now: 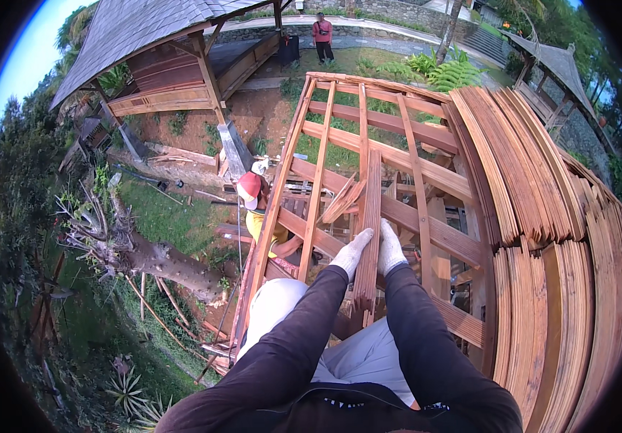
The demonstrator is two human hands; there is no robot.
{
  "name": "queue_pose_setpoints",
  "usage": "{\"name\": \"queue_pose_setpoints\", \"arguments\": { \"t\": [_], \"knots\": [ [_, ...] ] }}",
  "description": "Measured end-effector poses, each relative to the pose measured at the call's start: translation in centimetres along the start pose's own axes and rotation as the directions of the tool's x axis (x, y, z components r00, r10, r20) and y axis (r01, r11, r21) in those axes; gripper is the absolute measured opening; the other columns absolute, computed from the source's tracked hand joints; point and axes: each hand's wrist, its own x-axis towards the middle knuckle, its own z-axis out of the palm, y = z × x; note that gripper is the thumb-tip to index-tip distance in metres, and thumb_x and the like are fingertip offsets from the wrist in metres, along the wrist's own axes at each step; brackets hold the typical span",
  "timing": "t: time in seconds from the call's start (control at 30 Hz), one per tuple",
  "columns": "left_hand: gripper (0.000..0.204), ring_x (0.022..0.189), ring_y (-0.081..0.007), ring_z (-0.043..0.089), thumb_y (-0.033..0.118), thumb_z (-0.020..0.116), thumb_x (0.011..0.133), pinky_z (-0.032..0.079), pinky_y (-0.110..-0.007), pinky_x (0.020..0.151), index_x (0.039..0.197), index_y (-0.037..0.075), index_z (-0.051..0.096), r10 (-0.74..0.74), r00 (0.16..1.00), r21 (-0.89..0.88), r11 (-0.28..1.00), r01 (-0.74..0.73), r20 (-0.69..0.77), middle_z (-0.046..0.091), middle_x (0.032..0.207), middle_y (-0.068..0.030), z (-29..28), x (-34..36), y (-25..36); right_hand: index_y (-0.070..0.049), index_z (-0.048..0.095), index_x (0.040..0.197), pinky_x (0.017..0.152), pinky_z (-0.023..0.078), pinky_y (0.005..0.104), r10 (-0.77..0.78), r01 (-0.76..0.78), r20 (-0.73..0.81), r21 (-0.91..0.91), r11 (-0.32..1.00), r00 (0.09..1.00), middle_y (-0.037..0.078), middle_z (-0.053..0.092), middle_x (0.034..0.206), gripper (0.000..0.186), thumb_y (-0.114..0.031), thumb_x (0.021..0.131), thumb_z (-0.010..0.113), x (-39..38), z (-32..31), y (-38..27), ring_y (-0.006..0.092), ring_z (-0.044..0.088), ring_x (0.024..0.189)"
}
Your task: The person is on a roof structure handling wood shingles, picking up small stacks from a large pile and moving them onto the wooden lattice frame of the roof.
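Note:
A narrow stack of brown wooden boards (369,224) stretches away from me, lying over the roof frame. My left hand (353,252), in a white glove, presses against the left side of this stack. On its right side is my right hand (391,249), also gloved in white, so the boards sit squeezed between both hands. Their fingers point forward along the wood, and the undersides of the hands are hidden. Under the stack run crossing battens and rafters of the roof frame (415,169). A few loose short wooden pieces (343,202) rest on the battens just ahead of my left hand.
Thick rows of stacked wooden shingles (520,166) cover the frame's right side. Below the left edge a person in a red-and-white cap (249,189) is bent over. Gaps between battens drop to the ground. A cut tree trunk (174,263) and a roofed pavilion (159,36) stand beyond.

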Motion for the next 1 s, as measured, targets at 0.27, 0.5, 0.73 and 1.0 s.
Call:
{"name": "queue_pose_setpoints", "arguments": {
  "t": [0.27, 0.5, 0.73, 1.0],
  "knots": [
    [0.115, 0.125, -0.0361, 0.062, 0.063, 0.078, 0.075, 0.047, -0.037, 0.106, 0.152, -0.009, 0.031, 0.014, 1.000, 0.852, 0.523, 0.008, -0.018, 0.058, 0.137, -0.0299, 3.8, -7.5, 6.6, -0.014, 0.062, 0.127, 0.075, 0.059, 0.0404, -0.034, 0.036, -0.018, 0.070, 0.997, 0.999, 0.008, 0.067, 0.098, 0.046, -0.052, 0.103, 0.049, -0.5, 1.5, -0.2, 0.0238, 0.069, 0.083],
    [0.124, 0.121, -0.0384, 0.064, 0.054, 0.084, 0.071, 0.049, -0.038, 0.104, 0.154, -0.011, 0.019, 0.062, 0.998, 0.920, 0.391, -0.015, -0.010, 0.061, 0.131, -0.0331, 3.3, -9.6, 7.1, -0.014, 0.066, 0.119, 0.067, 0.059, 0.0387, -0.069, 0.069, -0.037, -0.006, 0.998, 0.997, 0.007, 0.067, 0.092, 0.046, -0.052, 0.103, 0.046, -1.3, 3.8, 0.6, 0.0214, 0.068, 0.077],
    [0.113, 0.118, -0.0376, 0.066, 0.050, 0.083, 0.075, 0.051, -0.039, 0.101, 0.151, -0.012, 0.026, 0.082, 0.995, 0.908, 0.412, -0.080, 0.050, 0.063, 0.128, -0.0315, 3.6, -10.7, 7.8, -0.015, 0.062, 0.124, 0.073, 0.059, 0.0393, -0.112, 0.111, -0.035, -0.022, 0.994, 0.993, 0.010, 0.067, 0.100, 0.048, -0.054, 0.102, 0.047, -2.6, 3.7, 0.1, 0.0243, 0.068, 0.084],
    [0.092, 0.107, -0.0233, 0.067, 0.044, 0.083, 0.078, 0.052, -0.032, 0.094, 0.142, -0.008, 0.042, 0.064, 0.994, 0.825, 0.555, -0.107, 0.086, 0.066, 0.119, -0.0212, 4.6, -12.4, 8.2, -0.009, 0.053, 0.139, 0.088, 0.057, 0.0456, -0.130, 0.124, -0.073, -0.082, 0.989, 0.989, 0.016, 0.065, 0.119, 0.054, -0.049, 0.103, 0.050, -7.9, 6.0, -2.6, 0.0309, 0.067, 0.101]
  ]
}}
